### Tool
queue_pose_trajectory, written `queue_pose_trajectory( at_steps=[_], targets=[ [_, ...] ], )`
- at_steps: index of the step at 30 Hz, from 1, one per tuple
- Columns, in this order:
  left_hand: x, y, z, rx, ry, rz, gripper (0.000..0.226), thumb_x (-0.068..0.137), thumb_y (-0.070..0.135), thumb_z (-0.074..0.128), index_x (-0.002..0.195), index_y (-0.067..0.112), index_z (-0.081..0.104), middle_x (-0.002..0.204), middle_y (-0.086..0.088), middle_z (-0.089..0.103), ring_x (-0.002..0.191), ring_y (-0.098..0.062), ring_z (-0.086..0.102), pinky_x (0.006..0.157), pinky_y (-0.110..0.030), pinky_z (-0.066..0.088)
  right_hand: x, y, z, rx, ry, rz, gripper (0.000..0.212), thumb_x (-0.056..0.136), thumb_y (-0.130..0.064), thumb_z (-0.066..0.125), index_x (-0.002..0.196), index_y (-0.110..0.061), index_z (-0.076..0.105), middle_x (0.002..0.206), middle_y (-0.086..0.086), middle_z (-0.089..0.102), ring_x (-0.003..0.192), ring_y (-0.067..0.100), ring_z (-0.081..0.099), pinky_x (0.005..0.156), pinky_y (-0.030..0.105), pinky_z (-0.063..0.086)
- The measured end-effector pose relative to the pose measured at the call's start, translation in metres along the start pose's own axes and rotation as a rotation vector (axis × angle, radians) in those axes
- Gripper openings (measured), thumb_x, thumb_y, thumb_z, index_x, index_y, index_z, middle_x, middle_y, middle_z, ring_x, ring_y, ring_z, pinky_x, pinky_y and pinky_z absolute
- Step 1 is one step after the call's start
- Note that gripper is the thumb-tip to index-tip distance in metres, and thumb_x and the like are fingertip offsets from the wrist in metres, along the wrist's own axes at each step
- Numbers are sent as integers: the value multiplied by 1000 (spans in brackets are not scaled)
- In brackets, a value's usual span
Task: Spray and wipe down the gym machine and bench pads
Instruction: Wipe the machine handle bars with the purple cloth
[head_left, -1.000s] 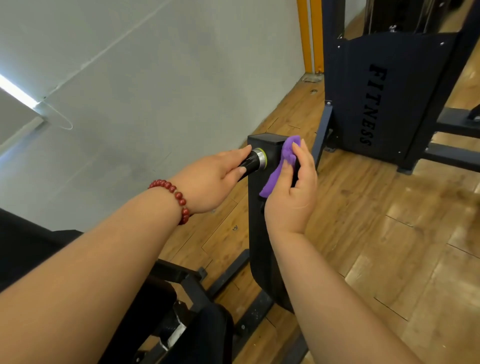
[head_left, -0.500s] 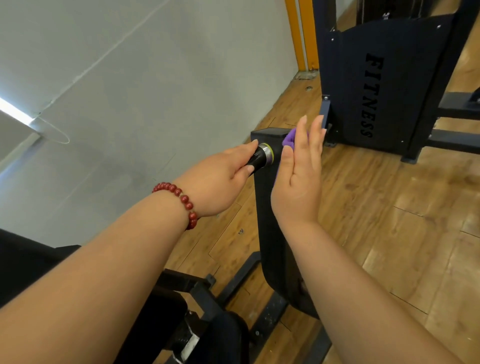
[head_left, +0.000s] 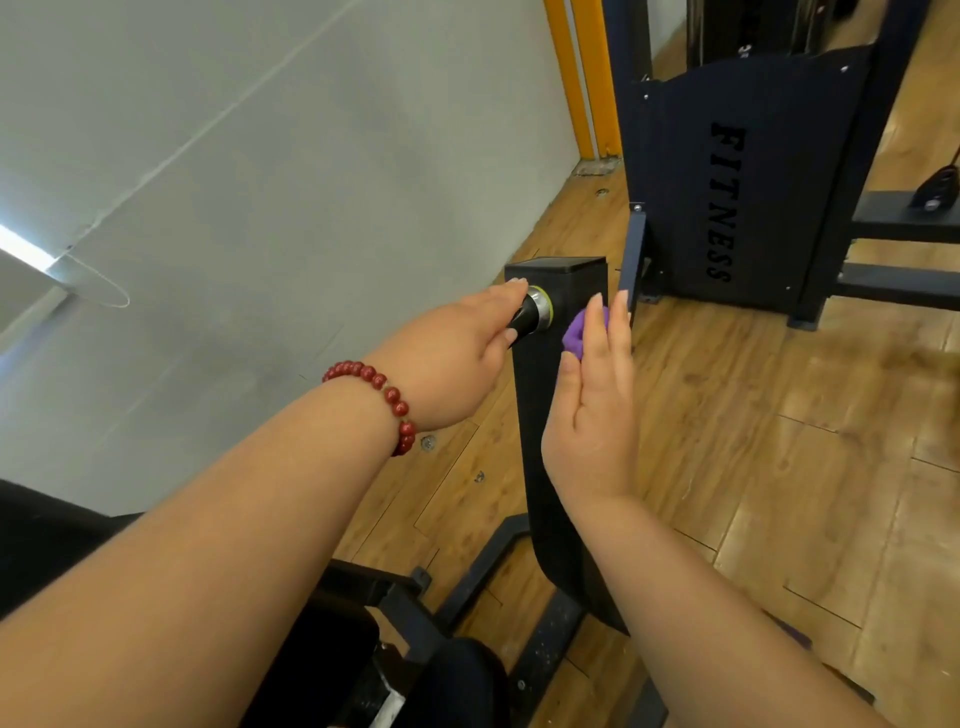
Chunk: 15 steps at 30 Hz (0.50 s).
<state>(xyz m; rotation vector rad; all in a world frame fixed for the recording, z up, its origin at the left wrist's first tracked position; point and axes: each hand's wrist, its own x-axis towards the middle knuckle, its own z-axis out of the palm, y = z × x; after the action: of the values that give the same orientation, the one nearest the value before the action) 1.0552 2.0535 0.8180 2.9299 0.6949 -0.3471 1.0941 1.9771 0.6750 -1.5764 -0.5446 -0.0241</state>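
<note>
The left grip (head_left: 462, 358) is clasping the black handle (head_left: 531, 316) on the machine's upright post (head_left: 543, 467), while the right grip (head_left: 592, 410), fingers straight, is pressing the purple cloth (head_left: 577, 332) against the post just beside that handle. Most of the cloth is hiding under the fingers, and the left palm is covering the handle's near end.

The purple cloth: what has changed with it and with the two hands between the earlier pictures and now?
The right hand held the purple cloth in curled fingers a second ago; now its fingers are straight and press it flat against the black post, slightly lower down. Less of the cloth shows. The left hand still grips the knob on the post.
</note>
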Motion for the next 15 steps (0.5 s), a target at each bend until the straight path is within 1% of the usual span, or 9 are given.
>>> queue_pose_trajectory(
  at_steps=[2,5,8,10,13,14,15],
  targets=[
    [0,0,0,-2,3,0,53,106,22,34,155,24,15,159,6,26,142,-12,29,111,-21,22,9,-1,0,1,-5,36,49,107,-27,31,154,-20,21,163,-4,12,150,13,8,97,-8,11],
    [-1,0,1,-18,22,3,52,105,23,35,155,25,18,158,6,29,141,-12,31,110,-21,23,37,-9,0,9,31,82,48,107,-29,28,154,-19,23,163,-3,16,150,12,10,99,-8,7],
    [-3,0,1,6,41,-2,52,106,25,34,155,24,18,158,6,29,142,-12,30,111,-22,23,21,-6,2,9,55,73,49,107,-31,27,154,-22,23,163,-4,15,150,10,11,103,-5,9],
    [-3,0,1,7,52,-4,52,105,26,35,155,23,20,156,4,34,139,-14,35,108,-23,27,-4,-3,4,8,45,90,49,106,-32,27,154,-25,21,163,-5,13,150,10,11,100,-6,13],
    [-4,-1,3,7,61,-7,51,105,26,37,154,20,25,148,1,43,129,-15,44,100,-23,33,-2,-7,2,40,38,175,48,107,-31,27,154,-24,23,163,-6,16,149,8,12,92,-11,10],
    [-5,-1,3,14,61,-2,49,105,27,37,152,19,28,143,-1,46,121,-14,47,95,-23,34,9,-10,1,60,38,213,47,107,-30,27,154,-24,23,163,-6,18,148,6,13,90,-12,8],
    [-5,-2,4,21,55,7,47,104,28,38,150,18,32,136,-2,50,108,-13,49,88,-21,35,21,-11,0,81,39,237,47,108,-30,26,154,-23,24,162,-6,19,147,5,14,88,-13,7]
  ],
)
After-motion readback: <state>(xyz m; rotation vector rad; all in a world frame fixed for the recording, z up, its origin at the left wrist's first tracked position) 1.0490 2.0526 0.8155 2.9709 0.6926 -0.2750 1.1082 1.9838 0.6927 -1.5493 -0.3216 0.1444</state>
